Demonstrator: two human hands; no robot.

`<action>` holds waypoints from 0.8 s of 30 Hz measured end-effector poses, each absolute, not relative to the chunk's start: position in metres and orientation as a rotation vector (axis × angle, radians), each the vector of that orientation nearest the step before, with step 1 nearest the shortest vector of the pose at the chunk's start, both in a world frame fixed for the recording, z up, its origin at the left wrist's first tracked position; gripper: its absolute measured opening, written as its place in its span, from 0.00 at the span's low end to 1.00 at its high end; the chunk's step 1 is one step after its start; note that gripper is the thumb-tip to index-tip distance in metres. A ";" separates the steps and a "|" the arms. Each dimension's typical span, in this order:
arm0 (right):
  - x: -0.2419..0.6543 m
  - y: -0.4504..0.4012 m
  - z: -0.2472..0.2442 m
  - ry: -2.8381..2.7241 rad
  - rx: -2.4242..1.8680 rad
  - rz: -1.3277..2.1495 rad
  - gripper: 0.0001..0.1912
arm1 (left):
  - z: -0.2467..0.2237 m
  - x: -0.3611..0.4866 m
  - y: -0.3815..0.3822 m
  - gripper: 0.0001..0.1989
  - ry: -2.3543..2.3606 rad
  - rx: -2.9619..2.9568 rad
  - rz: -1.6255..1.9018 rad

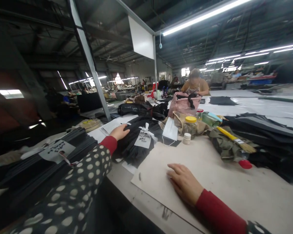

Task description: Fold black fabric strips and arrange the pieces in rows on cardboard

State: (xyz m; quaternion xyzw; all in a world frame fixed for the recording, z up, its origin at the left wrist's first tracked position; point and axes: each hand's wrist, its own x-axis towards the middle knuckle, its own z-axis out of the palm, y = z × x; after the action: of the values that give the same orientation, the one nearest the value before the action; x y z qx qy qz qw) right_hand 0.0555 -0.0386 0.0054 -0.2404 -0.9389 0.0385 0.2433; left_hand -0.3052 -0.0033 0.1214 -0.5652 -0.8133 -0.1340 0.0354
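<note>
My left hand (120, 132) reaches over the left edge of a bundle of black fabric pieces (132, 152). Its fingers are drawn together at a slim, pen-like thing (128, 123), too small to make out. White paper sheets (107, 129) lie just beside it. A handwritten paper tag (143, 139) is tied to the bundle with a white strip. On the pale board (210, 175), my right hand (184, 182) rests palm down, fingers stretched out and holding nothing.
Another tagged stack of dark fabric (80, 138) lies left. Beyond my right hand are a white bottle (187, 138), a yellow-lidded jar (190, 126), a face mask (170, 129) and a yellow-handled brush (234, 139). A person (196, 84) works behind a pink basket (183, 103).
</note>
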 end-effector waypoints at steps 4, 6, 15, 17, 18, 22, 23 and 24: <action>0.053 -0.041 0.000 -2.603 -0.672 0.261 0.16 | 0.117 -0.311 0.044 0.31 -2.585 -1.671 -0.356; 0.053 -0.039 0.000 -2.598 -0.682 0.317 0.17 | 0.111 -0.312 0.059 0.35 -2.628 -1.661 -0.326; 0.054 -0.035 0.003 -2.602 -0.690 0.424 0.16 | 0.103 -0.322 0.081 0.35 -2.665 -1.690 -0.229; 0.055 -0.034 0.004 -2.608 -0.685 0.437 0.16 | 0.104 -0.324 0.082 0.36 -2.660 -1.689 -0.200; 0.056 -0.034 0.004 -2.610 -0.681 0.443 0.17 | 0.105 -0.324 0.082 0.36 -2.652 -1.693 -0.187; 0.059 -0.034 0.006 -2.621 -0.666 0.468 0.17 | 0.110 -0.327 0.077 0.30 -2.597 -1.756 -0.146; 0.060 -0.034 0.007 -2.623 -0.665 0.472 0.17 | 0.111 -0.327 0.076 0.28 -2.584 -1.770 -0.144; 0.060 -0.034 0.007 -2.623 -0.666 0.474 0.17 | 0.112 -0.327 0.074 0.27 -2.574 -1.778 -0.146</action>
State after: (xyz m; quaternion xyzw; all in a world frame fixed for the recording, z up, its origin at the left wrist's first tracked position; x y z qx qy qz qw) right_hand 0.0603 -0.0337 0.0067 -0.2378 -0.9362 0.1693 0.1959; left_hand -0.3266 0.0743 0.1123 -0.5676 -0.8220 -0.0467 0.0048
